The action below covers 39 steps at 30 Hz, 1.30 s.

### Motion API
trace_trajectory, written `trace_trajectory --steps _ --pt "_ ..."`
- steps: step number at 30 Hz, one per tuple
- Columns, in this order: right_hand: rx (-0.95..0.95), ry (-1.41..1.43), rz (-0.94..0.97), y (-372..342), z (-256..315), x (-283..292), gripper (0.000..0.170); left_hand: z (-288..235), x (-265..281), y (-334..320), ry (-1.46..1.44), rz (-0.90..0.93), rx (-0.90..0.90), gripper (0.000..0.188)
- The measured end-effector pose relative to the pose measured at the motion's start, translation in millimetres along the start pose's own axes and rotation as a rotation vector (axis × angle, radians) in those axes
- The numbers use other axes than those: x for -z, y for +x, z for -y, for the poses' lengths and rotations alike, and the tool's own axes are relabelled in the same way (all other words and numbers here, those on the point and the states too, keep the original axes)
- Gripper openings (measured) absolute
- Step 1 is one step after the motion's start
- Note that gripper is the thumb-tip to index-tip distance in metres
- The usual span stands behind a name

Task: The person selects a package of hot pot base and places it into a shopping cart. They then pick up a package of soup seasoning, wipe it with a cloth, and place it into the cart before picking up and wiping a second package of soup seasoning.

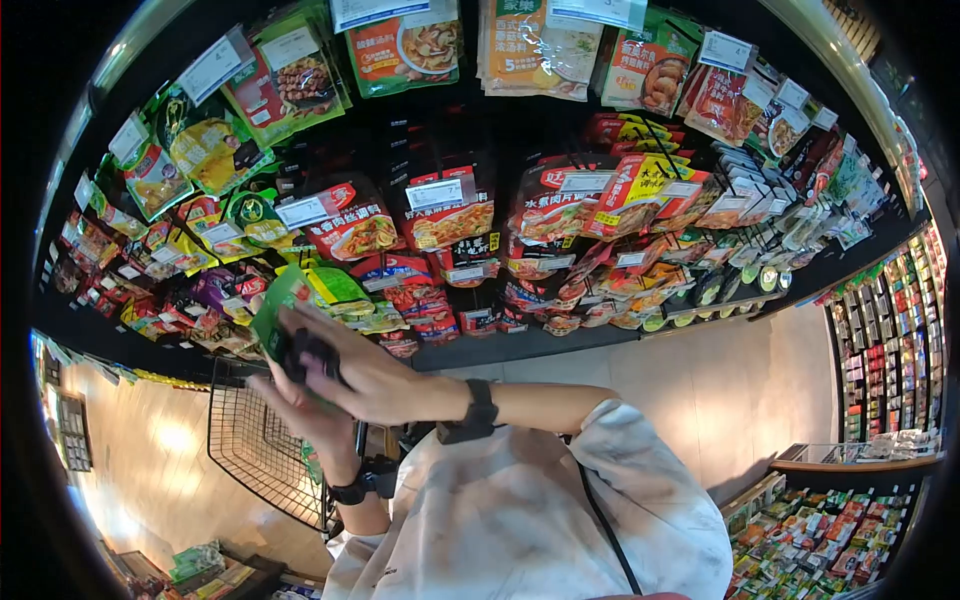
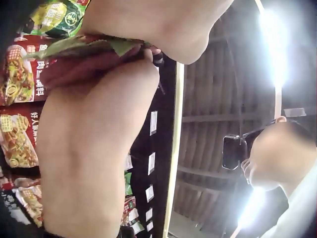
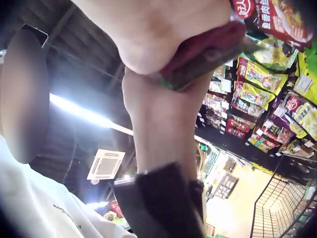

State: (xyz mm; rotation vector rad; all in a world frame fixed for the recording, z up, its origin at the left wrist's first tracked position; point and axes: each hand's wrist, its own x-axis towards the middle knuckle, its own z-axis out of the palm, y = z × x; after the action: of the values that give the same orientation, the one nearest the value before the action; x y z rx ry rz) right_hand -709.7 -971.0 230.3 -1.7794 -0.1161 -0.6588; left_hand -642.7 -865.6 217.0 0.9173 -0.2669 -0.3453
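A green and dark packet [image 1: 281,306], blurred, is held up between both hands before the shelf. My right hand [image 1: 360,372] reaches across from the right and grips it, the fingers lying over its face. Below and behind, my left hand [image 1: 305,418] holds the packet's lower part, partly covered by the right. In the left wrist view the packet [image 2: 81,57] shows edge-on, dark red with a green rim, between the left hand [image 2: 143,22] and the right forearm. The right wrist view shows the packet [image 3: 210,57] under the right hand [image 3: 158,29].
Hanging seasoning packets [image 1: 450,220] fill the dark shelf ahead, with price tags at their fronts. A black wire shopping cart [image 1: 262,445] stands at the left. More stocked shelves [image 1: 885,340] line the right side. A crate of packets [image 1: 825,545] lies at the lower right.
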Motion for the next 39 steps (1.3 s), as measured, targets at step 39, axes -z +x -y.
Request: trace_trajectory --steps 39 --pt "-0.361 0.108 0.314 14 -25 -163 0.052 -110 188 -46 -0.295 -0.263 -0.196 0.029"
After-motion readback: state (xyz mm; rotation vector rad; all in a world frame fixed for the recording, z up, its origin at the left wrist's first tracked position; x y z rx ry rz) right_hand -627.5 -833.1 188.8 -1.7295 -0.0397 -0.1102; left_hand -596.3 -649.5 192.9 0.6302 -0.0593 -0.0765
